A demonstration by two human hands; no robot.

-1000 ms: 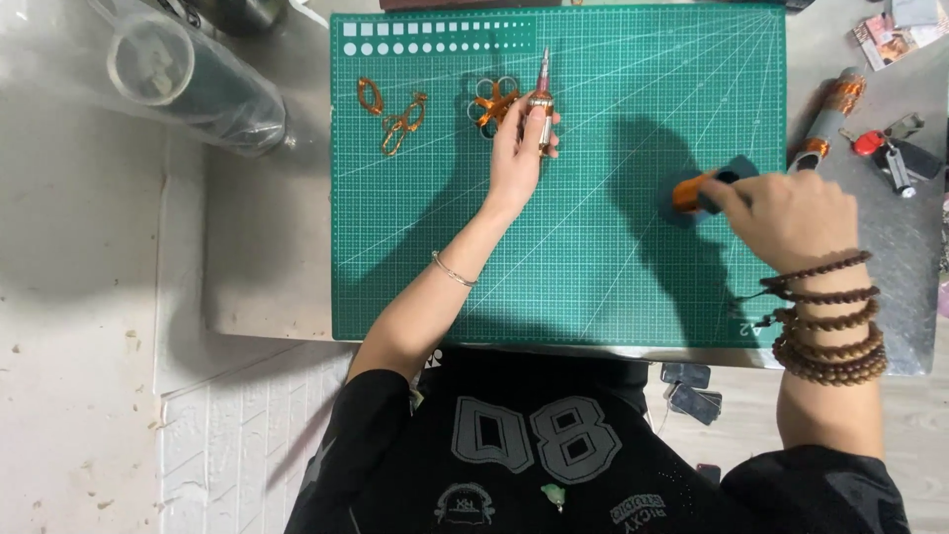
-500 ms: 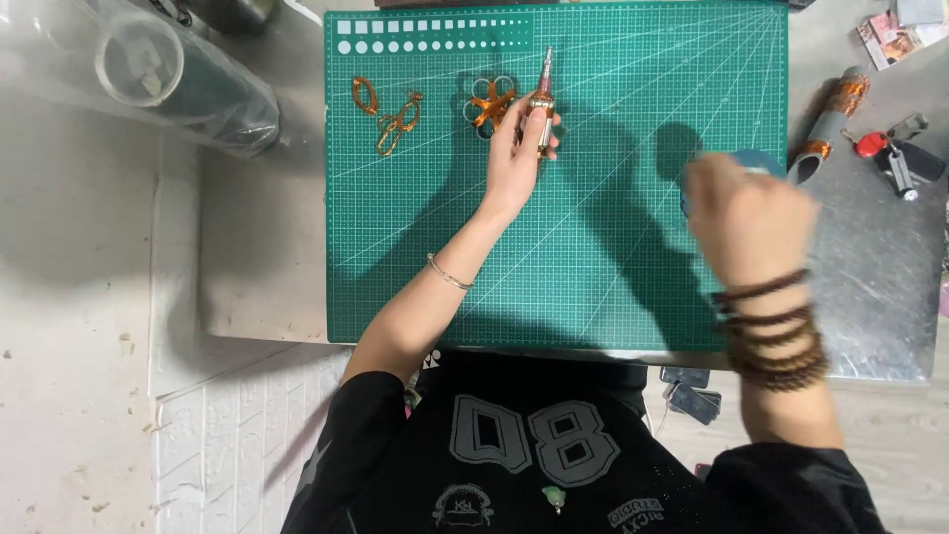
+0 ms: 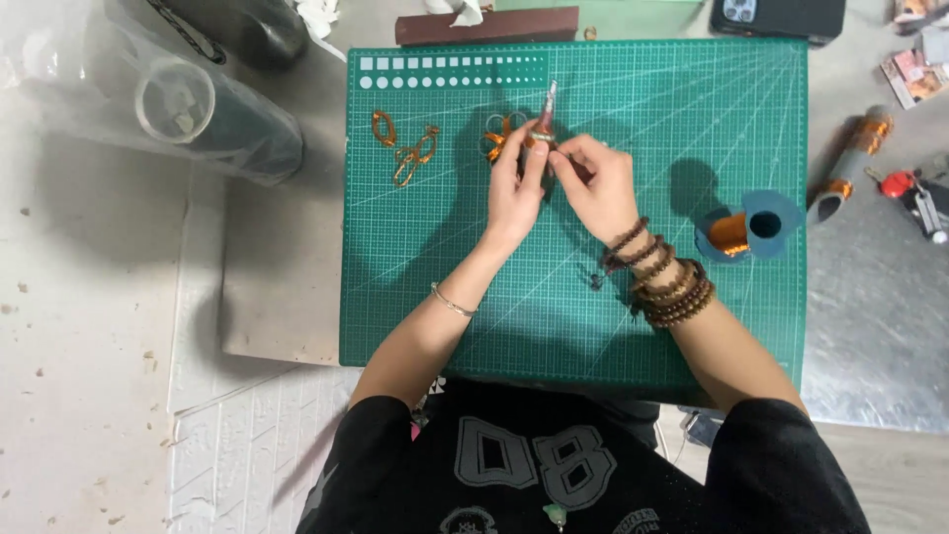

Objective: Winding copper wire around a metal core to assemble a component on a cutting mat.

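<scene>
Head view, looking straight down on a green cutting mat [image 3: 593, 297] laid on the counter [image 3: 277, 297]. Both hands meeting near the top middle of the mat. Left hand [image 3: 516, 188] pinched around a slim metal tool [image 3: 546, 109], something like a tapered mandrel or thin pliers, tip pointing away toward the far edge. Right hand [image 3: 600, 183] closed in too, fingertips right up against the same tool, gripping something tiny at its lower end; too small to tell what exactly. Thin bracelet on the left wrist, big stack of brown bead bracelets [image 3: 664, 282] on the right wrist.

Just left of the tool, touching or nearly touching the left fingers, a little curl of copper wire loops [image 3: 494, 133]. Further left on the mat, well apart from the hands, a short chain of copper wire links [image 3: 405, 148].

Off to the right, near the mat's edge, a blue spool of copper wire [image 3: 746, 227] lying on its side. Beyond that on the bare counter, another copper-wrapped spool [image 3: 850, 158] and a red-handled tool [image 3: 905, 188]. Top left, a dark tumbler inside a clear plastic bag [image 3: 213, 119]. Along the far edge, a brown strip-shaped box [image 3: 484, 25] and a black phone [image 3: 781, 15].
</scene>
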